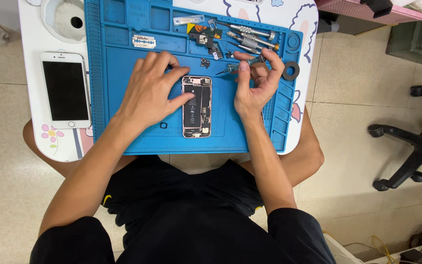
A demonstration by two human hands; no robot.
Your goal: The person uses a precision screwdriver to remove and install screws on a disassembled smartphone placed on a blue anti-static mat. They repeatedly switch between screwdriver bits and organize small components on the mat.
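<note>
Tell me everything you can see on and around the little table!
blue rubbery work mat: one, blue, covering most of the table
small white table: one, white with cartoon drawings, over the person's lap
opened phone with its insides showing: one, dark and rose-gold, mat centre
white phone screen panel: one, white frame, black glass, left of the mat
thin silver screwdriver: one, held above the mat
spare silver screwdrivers: several, mat's top right
black ring: one, mat's right edge
razor blade: one, silver, mat's top
black office chair base: one, floor at right
left hand: steadying the opened phone
right hand: gripping the thin screwdriver
</note>
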